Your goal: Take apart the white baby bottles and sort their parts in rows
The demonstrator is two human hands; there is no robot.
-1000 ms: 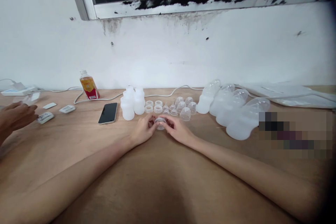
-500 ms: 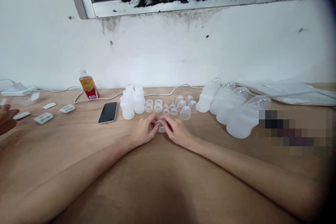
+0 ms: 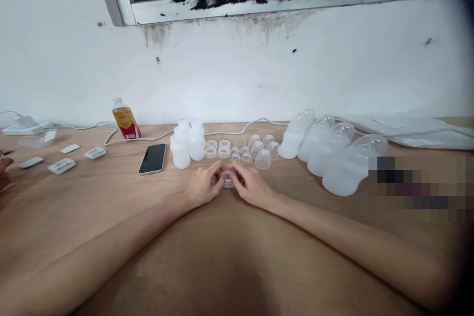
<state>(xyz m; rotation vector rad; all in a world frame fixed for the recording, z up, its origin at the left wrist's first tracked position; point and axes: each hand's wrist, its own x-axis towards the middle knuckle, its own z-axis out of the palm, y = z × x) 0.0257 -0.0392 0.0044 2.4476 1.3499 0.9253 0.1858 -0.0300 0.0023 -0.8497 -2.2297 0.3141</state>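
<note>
Fingers [image 3: 218,187]: those of both hands curl inward, pinching one item between them, thumbs on its near side.
Clear round piece [image 3: 228,184]: between the two hands, low over the bare front of the table [image 3: 207,256]; the fingers cover much of it, so whether it is one part or several is hard to say.
Left hand [image 3: 202,185]: on the piece's left edge, forearm slanting in.
Right hand [image 3: 255,187]: mirrors it on the right edge.
Clear rings [image 3: 211,154]: two short rows just beyond the left hand.
Small clear teats [image 3: 246,157]: beside the rings, beyond the right hand.
Clear domes [image 3: 262,160]: clustered right of the teats.
White bottles [image 3: 181,159]: grouped upright, left of the rings.
Domed bottles [image 3: 338,181]: a row farther right, clear tops on.
Phone [image 3: 152,159]: flat, left of the white bottles.
Drink bottle [image 3: 126,121]: behind the phone, near the wall [image 3: 222,74].
Another person's hand [image 3: 3,173]: cut off at the left border.
</note>
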